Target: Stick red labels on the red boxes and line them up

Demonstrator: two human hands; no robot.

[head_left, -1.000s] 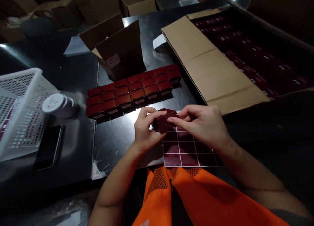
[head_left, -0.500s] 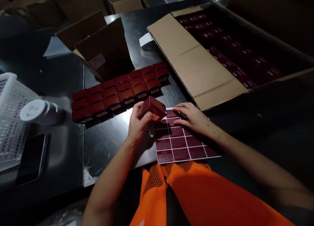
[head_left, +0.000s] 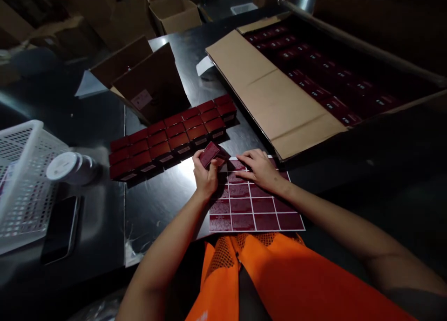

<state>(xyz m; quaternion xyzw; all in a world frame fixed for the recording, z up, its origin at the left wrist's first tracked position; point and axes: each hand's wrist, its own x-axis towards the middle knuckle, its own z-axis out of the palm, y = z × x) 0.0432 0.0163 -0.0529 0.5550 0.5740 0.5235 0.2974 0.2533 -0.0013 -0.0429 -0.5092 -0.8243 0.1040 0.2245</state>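
Observation:
My left hand [head_left: 206,177] is closed around a small dark red box [head_left: 210,154], tilted so that one face turns up. Beneath and to the right lies a sheet of dark red stickers [head_left: 242,205], with white lines between its rectangles. My right hand [head_left: 260,168] rests over the sheet's upper part, fingers stretched out and apart, with the fingertips at the upper stickers. Nothing shows between those fingers. Beyond my left hand stand rows of small dark red boxes [head_left: 179,141] packed side by side on the metal table [head_left: 157,204].
A large open carton [head_left: 258,93] of similar boxes lies at the right, its flap toward me. Behind the rows stands a smaller open carton [head_left: 150,83]. At the left are a white basket [head_left: 38,144], a white-lidded jar [head_left: 64,166] and a phone [head_left: 61,230].
The box in my left hand has been turned, showing another face. The sheet has shifted left, and my right hand has moved slightly left with it. The view has shifted a little.

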